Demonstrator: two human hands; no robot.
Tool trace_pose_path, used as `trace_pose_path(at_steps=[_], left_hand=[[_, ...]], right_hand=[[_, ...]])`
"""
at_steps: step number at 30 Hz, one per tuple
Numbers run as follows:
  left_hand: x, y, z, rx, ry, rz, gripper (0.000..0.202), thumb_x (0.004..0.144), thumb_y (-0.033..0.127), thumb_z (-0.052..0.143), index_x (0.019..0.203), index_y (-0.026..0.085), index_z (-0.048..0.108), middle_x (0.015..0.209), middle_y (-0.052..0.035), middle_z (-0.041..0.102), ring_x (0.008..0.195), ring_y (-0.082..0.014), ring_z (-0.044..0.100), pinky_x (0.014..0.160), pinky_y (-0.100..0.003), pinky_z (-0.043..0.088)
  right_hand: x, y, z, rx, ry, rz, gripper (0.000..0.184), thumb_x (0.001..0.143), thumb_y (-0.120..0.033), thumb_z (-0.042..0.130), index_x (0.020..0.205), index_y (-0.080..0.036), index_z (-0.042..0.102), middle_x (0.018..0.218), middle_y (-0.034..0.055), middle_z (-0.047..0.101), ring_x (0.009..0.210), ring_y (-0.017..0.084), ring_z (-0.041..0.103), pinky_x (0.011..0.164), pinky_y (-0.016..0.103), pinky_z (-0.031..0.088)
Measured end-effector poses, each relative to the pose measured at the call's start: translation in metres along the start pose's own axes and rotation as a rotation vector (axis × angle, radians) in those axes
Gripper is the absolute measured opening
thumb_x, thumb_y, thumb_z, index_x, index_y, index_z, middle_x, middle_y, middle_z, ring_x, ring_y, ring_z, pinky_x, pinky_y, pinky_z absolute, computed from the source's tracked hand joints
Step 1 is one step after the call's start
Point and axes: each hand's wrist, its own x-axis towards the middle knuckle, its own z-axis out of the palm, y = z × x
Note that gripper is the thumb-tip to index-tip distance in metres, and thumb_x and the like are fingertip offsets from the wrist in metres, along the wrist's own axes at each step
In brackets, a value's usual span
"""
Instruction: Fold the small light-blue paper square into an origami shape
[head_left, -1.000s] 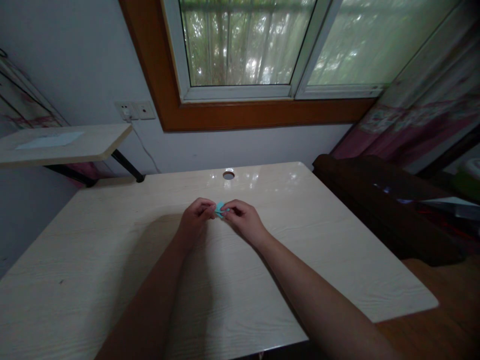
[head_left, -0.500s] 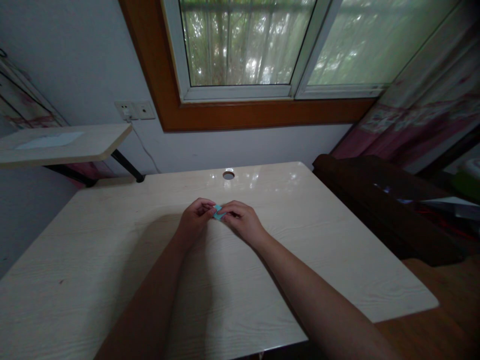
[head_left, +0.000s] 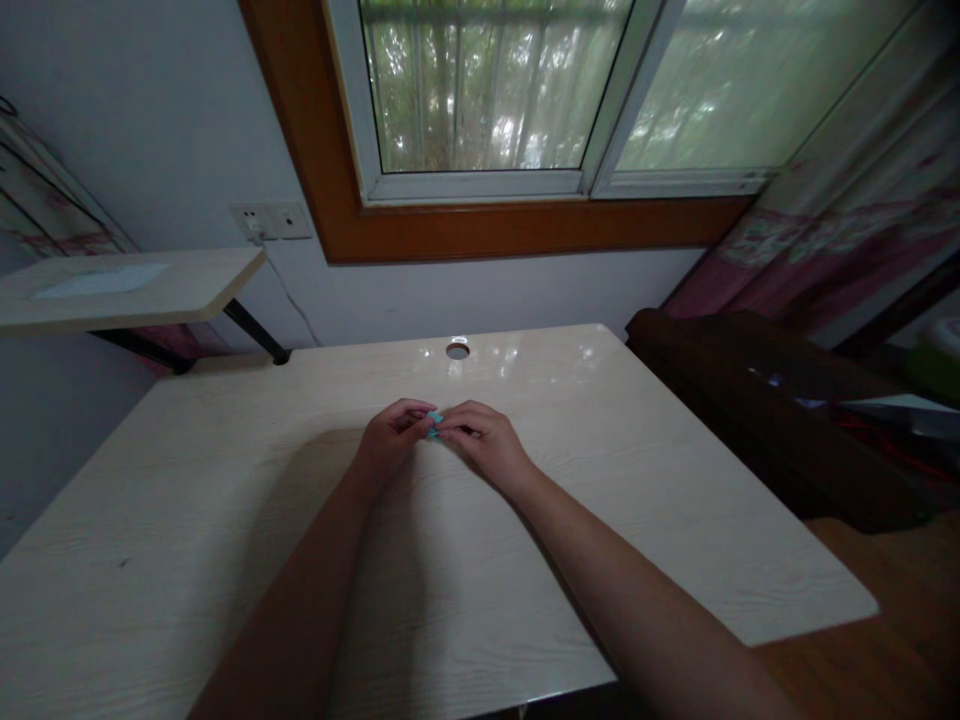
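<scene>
Between the fingertips of both hands is a small turquoise piece, thin and angular like folded paper; its exact kind is too small to make out. My left hand pinches its left side, thumb below and fingers curled above. From the right, my right hand grips the other side with thumb and fingertips. The fingers cover much of the piece, so only bits of turquoise show above and below them. Both hands are close together, low over the pale wood-grain table.
A round cable hole lies behind the hands near the table's back edge. A raised shelf on black legs stands at the back left, holding a pale sheet. Dark brown furniture borders the table's right side.
The turquoise piece shows less of its face and looks narrower, tilted or folded between the fingertips. Both hands have stayed in nearly the same place, with slight finger movement.
</scene>
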Motion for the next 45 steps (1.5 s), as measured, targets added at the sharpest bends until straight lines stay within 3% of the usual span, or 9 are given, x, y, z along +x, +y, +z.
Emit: trace_pose_path(at_steps=[9, 21, 35, 45], left_hand=[[-0.0016, 0.0033, 0.0014, -0.011, 0.038, -0.009, 0.020, 0.076, 0.032, 0.074, 0.088, 0.017, 0.068, 0.078, -0.0012, 0.069, 0.071, -0.0135, 0.064, 0.067, -0.024, 0.050], [-0.0019, 0.0070, 0.0024, 0.002, 0.049, 0.006, 0.026, 0.075, 0.034, 0.074, 0.093, 0.017, 0.067, 0.079, -0.0016, 0.068, 0.071, -0.0136, 0.065, 0.067, -0.026, 0.053], [-0.0017, 0.0085, 0.0032, -0.029, 0.069, 0.001, 0.027, 0.074, 0.035, 0.076, 0.092, 0.017, 0.067, 0.075, -0.0008, 0.068, 0.069, -0.0131, 0.064, 0.066, -0.025, 0.052], [-0.0006, 0.0040, 0.0016, -0.020, 0.048, -0.001, 0.028, 0.073, 0.035, 0.076, 0.093, 0.017, 0.068, 0.073, -0.0006, 0.068, 0.066, -0.0132, 0.064, 0.064, -0.025, 0.052]], right_hand=[[0.0016, -0.0035, -0.0007, 0.001, 0.002, 0.020, 0.008, 0.087, -0.026, 0.067, 0.089, -0.023, 0.073, 0.088, 0.0044, 0.069, 0.084, 0.016, 0.064, 0.077, 0.029, 0.050], [-0.0001, -0.0038, -0.0001, -0.001, 0.009, 0.093, 0.010, 0.085, -0.031, 0.068, 0.086, -0.022, 0.071, 0.085, 0.0035, 0.066, 0.078, 0.015, 0.060, 0.070, 0.028, 0.046], [-0.0003, -0.0014, -0.0016, 0.074, -0.023, 0.134, 0.013, 0.087, -0.033, 0.065, 0.087, -0.022, 0.072, 0.083, 0.0033, 0.064, 0.077, 0.015, 0.060, 0.073, 0.028, 0.047], [-0.0010, 0.0010, 0.0012, 0.139, 0.006, 0.204, 0.013, 0.081, -0.033, 0.071, 0.085, -0.021, 0.071, 0.083, 0.0022, 0.062, 0.073, 0.014, 0.056, 0.068, 0.026, 0.045]])
